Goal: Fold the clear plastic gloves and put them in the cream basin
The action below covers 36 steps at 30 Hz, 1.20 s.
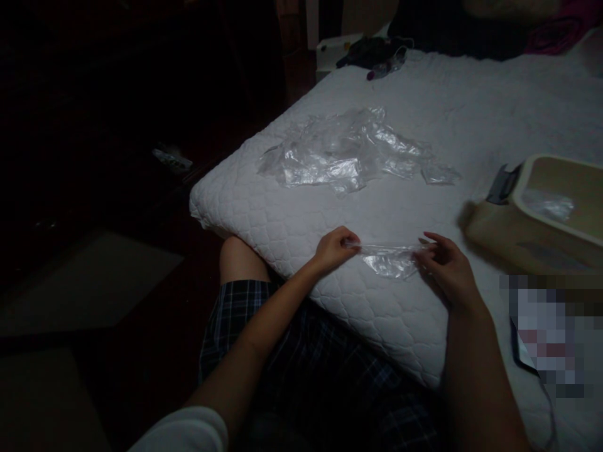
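Note:
A clear plastic bag (390, 262) is stretched between my two hands, just above the near edge of the white quilted bed. My left hand (336, 251) pinches its left end. At the other end, my right hand (443, 262) grips the bag between thumb and fingers, with the index finger raised. Beyond my hands, a loose spread of crumpled clear plastic bags (334, 157) lies on the bed. To the right stands a beige plastic bin (499, 233) with a grey handle clip and some clear plastic inside.
A blurred-out device (525, 355) with a cable lies on the bed (264, 220) at the right. Dark items (367, 53) and a pink cloth (556, 34) are at the back. A small packet (172, 158) is at the left.

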Each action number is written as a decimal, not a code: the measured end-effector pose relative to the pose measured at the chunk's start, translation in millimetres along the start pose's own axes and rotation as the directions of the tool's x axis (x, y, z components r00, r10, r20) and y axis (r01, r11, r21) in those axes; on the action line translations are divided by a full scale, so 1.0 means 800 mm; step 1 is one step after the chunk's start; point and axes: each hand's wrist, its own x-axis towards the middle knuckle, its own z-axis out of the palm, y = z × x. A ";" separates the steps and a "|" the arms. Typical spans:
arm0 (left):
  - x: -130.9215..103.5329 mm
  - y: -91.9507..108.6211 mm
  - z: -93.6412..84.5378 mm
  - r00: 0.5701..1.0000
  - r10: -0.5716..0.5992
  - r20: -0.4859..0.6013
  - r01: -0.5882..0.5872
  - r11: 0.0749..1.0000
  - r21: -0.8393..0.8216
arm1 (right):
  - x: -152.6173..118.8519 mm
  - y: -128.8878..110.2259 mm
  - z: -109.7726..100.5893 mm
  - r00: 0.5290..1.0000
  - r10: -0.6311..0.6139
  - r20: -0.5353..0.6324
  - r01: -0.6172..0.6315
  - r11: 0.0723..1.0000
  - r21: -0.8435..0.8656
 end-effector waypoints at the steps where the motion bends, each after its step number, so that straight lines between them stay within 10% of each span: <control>1: -0.001 0.000 0.000 1.000 0.018 -0.014 -0.018 1.000 -0.002 | 0.000 0.000 -0.001 1.000 -0.009 0.009 0.009 1.000 -0.014; 30: -0.031 0.006 0.007 0.889 0.418 0.185 -0.457 0.793 0.403 | -0.004 0.003 0.004 0.989 -0.026 -0.147 0.023 1.000 -0.019; 36: -0.030 0.007 0.007 0.849 0.481 0.219 -0.528 0.791 0.309 | -0.025 0.001 0.005 0.804 -0.370 -0.466 0.209 0.909 -0.361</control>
